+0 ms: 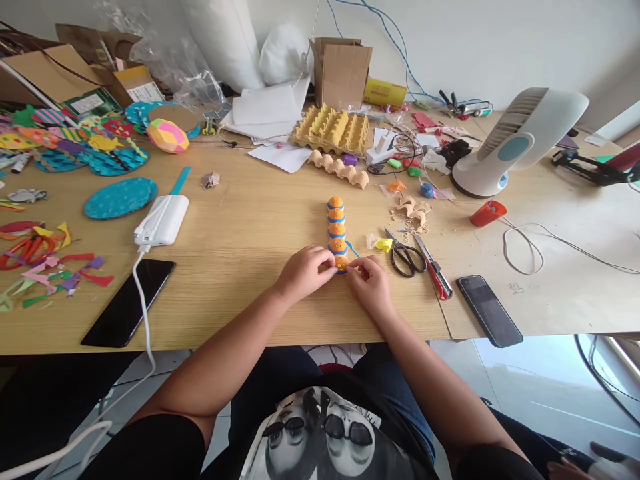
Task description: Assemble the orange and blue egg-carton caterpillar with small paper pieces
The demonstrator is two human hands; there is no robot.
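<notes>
A row of several egg-carton bumps point(337, 230), coated in orange with blue bands, runs away from me across the wooden table. Small yellow pieces sit on the nearest bumps. My left hand point(307, 270) is closed, its thumb and fingertips pinching the left side of the nearest bump. On the right side of that bump, my right hand point(371, 283) is closed in a pinch; whatever lies between its fingertips is hidden. A thin blue stick-like piece point(353, 249) lies beside the row, just above my right hand.
Black-handled scissors point(407, 257), a red cutter knife point(437, 273) and a phone point(490, 310) lie to the right. Left are a power bank point(163, 220), a dark tablet-like device point(131, 303) and paper scraps point(70, 273). Behind stand yellow egg trays point(333, 130) and a white fan point(515, 140).
</notes>
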